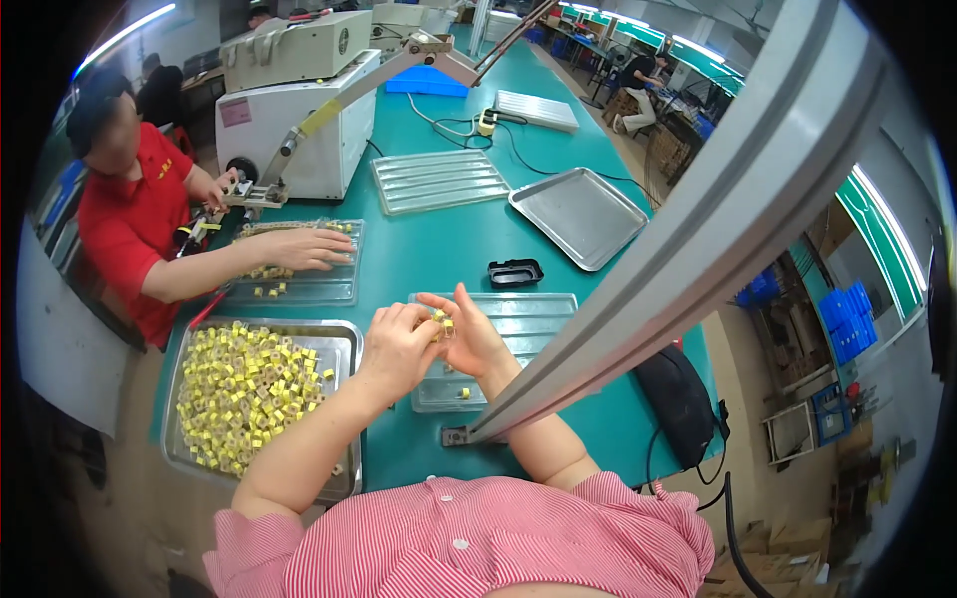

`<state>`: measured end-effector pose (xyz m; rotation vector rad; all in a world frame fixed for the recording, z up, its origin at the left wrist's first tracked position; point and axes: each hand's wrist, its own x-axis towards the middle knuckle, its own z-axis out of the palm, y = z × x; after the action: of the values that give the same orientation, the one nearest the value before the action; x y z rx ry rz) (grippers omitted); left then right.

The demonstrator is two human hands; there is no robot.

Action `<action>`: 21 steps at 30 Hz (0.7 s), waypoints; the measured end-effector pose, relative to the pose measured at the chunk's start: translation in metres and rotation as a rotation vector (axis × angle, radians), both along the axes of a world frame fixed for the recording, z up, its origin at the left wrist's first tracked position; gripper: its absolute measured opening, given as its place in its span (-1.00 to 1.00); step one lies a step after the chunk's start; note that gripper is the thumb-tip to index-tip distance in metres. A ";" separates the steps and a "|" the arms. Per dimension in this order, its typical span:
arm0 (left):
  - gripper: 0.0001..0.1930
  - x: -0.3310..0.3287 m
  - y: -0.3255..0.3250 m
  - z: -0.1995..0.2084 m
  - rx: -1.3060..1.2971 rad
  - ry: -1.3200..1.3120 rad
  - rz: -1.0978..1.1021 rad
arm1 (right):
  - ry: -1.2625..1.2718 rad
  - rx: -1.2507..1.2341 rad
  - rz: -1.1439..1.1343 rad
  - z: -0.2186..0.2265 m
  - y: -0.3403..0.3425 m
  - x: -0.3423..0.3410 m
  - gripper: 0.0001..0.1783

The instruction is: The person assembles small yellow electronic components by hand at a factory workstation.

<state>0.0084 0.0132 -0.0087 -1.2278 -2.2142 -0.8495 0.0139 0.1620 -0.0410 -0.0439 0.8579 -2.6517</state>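
Note:
My hands meet above a clear ridged plastic tray [538, 311]. My left hand [397, 349] has its fingers bent and pinched at small yellow-taped block-like parts [446, 325]. My right hand [478, 341] cups several of these parts between palm and fingers, its thumb and forefinger partly stretched out. Exactly which part the left fingertips grip is partly hidden. Another yellow-taped part [465, 394] lies in the plastic tray below. To the left, a metal tray [351, 339] holds a big heap of the same parts [234, 394].
A slanting metal post [638, 289] rises beside my right forearm. Beyond the hands are a small black box [515, 272], an empty metal tray [578, 214] and another ridged tray [439, 181]. At left, a co-worker's hand [309, 249] reaches over a tray of parts. A black pouch [676, 404] lies right.

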 end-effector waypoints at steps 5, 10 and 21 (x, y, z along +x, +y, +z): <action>-0.76 0.023 -0.003 0.011 0.038 0.057 0.048 | -0.004 0.089 -0.057 -0.005 -0.004 0.002 -0.47; -0.70 0.058 -0.036 0.009 -0.035 -0.015 0.024 | -0.098 0.123 -0.177 0.006 0.005 0.006 -0.54; -0.75 0.121 -0.062 -0.007 -0.123 -0.151 -0.154 | 0.023 0.075 -0.611 0.042 0.053 0.045 -0.74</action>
<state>0.1297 -0.0492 -0.0159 -1.4507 -2.3446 -0.9030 0.0594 0.2152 0.0011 0.2453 1.1212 -3.1736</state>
